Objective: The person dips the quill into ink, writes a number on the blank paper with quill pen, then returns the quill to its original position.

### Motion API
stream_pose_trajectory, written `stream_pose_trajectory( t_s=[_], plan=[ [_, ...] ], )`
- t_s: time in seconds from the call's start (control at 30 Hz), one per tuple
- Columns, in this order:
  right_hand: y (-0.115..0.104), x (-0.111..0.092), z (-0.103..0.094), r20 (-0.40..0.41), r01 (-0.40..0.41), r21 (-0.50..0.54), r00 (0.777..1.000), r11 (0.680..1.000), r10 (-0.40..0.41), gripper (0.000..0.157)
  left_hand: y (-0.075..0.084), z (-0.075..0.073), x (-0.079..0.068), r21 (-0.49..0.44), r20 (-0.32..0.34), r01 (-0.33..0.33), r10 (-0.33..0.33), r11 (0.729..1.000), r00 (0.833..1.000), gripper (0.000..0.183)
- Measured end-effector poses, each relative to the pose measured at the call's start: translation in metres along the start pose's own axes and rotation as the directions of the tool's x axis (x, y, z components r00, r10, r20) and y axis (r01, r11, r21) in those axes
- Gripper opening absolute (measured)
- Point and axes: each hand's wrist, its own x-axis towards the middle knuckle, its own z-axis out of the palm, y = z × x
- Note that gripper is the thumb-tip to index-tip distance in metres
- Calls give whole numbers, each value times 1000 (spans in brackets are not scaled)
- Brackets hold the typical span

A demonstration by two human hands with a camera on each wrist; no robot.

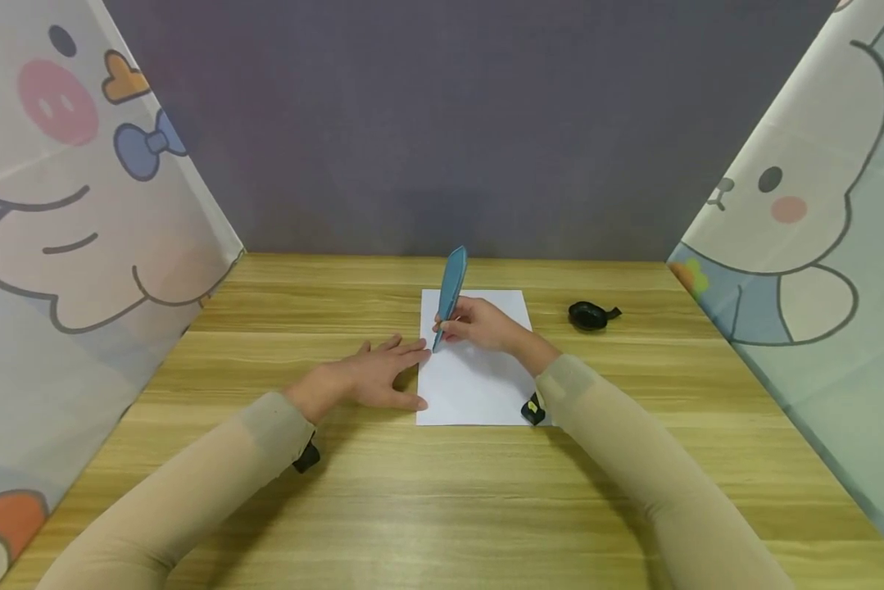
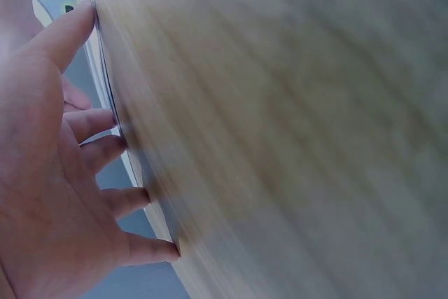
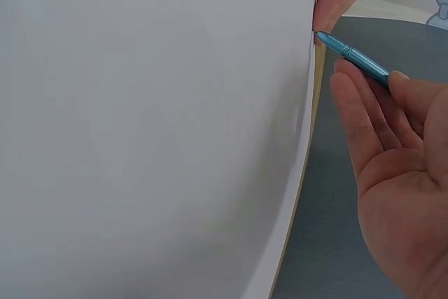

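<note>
A white sheet of paper (image 1: 471, 385) lies on the wooden table. My right hand (image 1: 482, 324) pinches a blue quill pen (image 1: 452, 283) between thumb and fingers, its feather-shaped top rising up. The pen's tip is at the paper, near the left edge. In the right wrist view the pen's (image 3: 353, 54) shiny teal barrel and pointed end show. My left hand (image 1: 378, 373) lies flat with spread fingers, its thumb and fingertips resting at the paper's left edge. From below, the left wrist view shows this hand's (image 2: 63, 166) straight fingers touching the surface.
A small black oval dish-like thing (image 1: 587, 316) with a short tail sits on the table (image 1: 383, 508) right of the paper. A dark grey panel (image 1: 442, 123) stands behind the table. Cartoon-printed cloths (image 1: 102, 213) flank both sides.
</note>
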Motion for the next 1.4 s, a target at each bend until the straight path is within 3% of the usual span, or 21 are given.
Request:
stream_pose_trajectory(
  t_s=[0.33,1.4],
  plan=[
    [-3,-9,5,29,16,12,999,1000,-16,19,1,-1,-2,-26,-15,-30,30,999,999,102],
    [-7,-40,10,89,-1,23,996,1000,-1,20,3,1,-3,-1,-1,-3,3,1000,1000,100]
  ],
)
